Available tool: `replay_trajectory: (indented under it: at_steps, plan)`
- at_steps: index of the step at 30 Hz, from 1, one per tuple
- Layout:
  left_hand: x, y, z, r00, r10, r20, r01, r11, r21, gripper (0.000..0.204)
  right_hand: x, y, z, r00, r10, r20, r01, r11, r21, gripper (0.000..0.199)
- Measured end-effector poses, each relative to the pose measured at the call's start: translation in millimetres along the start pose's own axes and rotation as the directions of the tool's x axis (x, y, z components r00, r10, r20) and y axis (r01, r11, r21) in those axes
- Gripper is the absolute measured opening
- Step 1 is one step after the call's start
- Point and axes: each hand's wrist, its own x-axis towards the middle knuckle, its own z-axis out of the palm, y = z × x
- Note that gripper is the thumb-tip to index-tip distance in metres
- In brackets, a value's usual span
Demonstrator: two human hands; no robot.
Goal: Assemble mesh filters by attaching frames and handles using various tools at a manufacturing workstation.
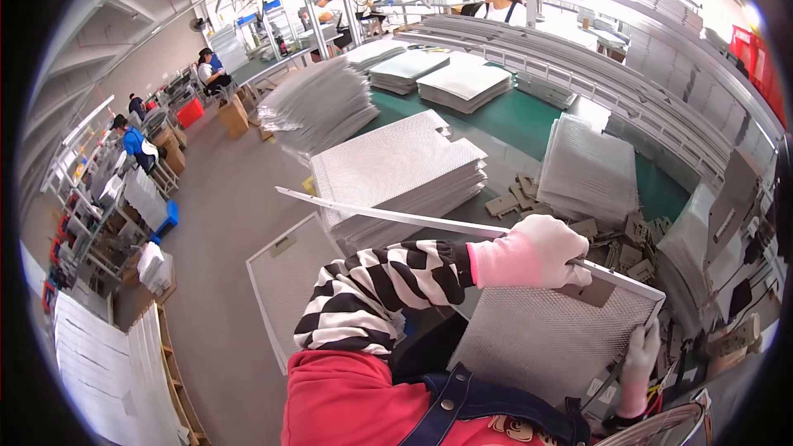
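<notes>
My left hand, in a white glove with a pink cuff, is closed around a long thin metal frame strip. This strip slants from the far left to a bent corner on the right. Below it, tilted in front of me, is a silver metal mesh panel, with a brownish-grey plate at its upper edge by my left hand. My right hand, gloved too, is closed at the panel's right edge below the strip's corner. Part of its grip is hidden.
A tall stack of mesh panels stands ahead; another stack is at right. Small grey-beige plates lie heaped between them and me. A framed mesh panel leans at left. Co-workers sit farther off, one in blue.
</notes>
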Motion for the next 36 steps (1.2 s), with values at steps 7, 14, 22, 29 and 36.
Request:
replay_trajectory:
  at_steps: [7, 14, 22, 29, 36]
  plan:
    - [4.1, 0.8, -8.7, 0.999, -0.022, 0.043, 0.025, 0.998, -0.058, 0.042, -88.9, 93.1, 19.5, 0.998, -0.046, -0.043, 0.039, 0.987, -0.153, 0.031]
    - [20.3, -3.7, -95.8, 0.951, 0.076, 0.301, -0.012, 0.977, -0.211, 0.035, -83.9, 32.8, -16.8, 0.997, 0.027, -0.075, -0.018, 0.993, 0.118, 0.033]
    - [-54.5, -16.5, -64.8, 0.818, -0.57, 0.084, 0.536, 0.699, -0.473, 0.026, -84.2, 39.2, 14.4, 0.967, 0.254, 0.002, -0.244, 0.924, 0.295, 0.02]
    - [-35.7, 5.6, 10.8, 0.81, -0.585, -0.025, 0.342, 0.508, -0.79, 0.026, -115.9, 55.3, 11.6, 0.925, 0.347, -0.154, -0.243, 0.853, 0.461, 0.02]
    - [-17.9, -15.3, 55.8, 0.863, -0.505, 0.033, 0.331, 0.514, -0.792, 0.03, -128.3, 50.5, 9.8, 0.858, 0.417, -0.302, -0.27, 0.864, 0.425, 0.022]
